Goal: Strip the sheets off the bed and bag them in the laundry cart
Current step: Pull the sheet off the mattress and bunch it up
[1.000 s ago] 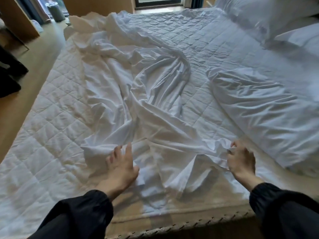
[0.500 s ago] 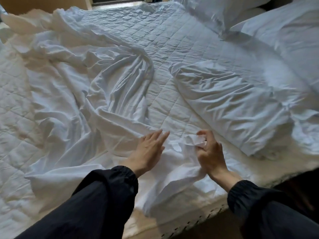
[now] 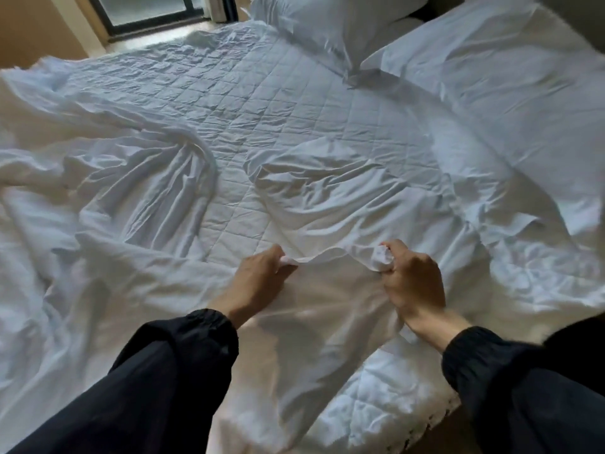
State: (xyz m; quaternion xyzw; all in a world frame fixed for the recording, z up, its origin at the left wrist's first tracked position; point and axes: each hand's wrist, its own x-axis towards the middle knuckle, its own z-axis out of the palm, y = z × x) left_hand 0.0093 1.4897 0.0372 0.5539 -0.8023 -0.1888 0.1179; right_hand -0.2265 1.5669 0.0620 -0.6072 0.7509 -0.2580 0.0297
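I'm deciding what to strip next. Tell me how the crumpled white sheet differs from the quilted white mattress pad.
The crumpled white sheet is smooth cloth bunched in loose folds; the quilted white mattress pad is stitched in squares and lies fairly flat. The sheet is gripped by the left hand and the right hand; neither hand holds the pad. Both are white.

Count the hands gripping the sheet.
2. The left hand pinches an edge of the sheet; the right hand clutches a bunched fold just to its right. Neither is hidden.
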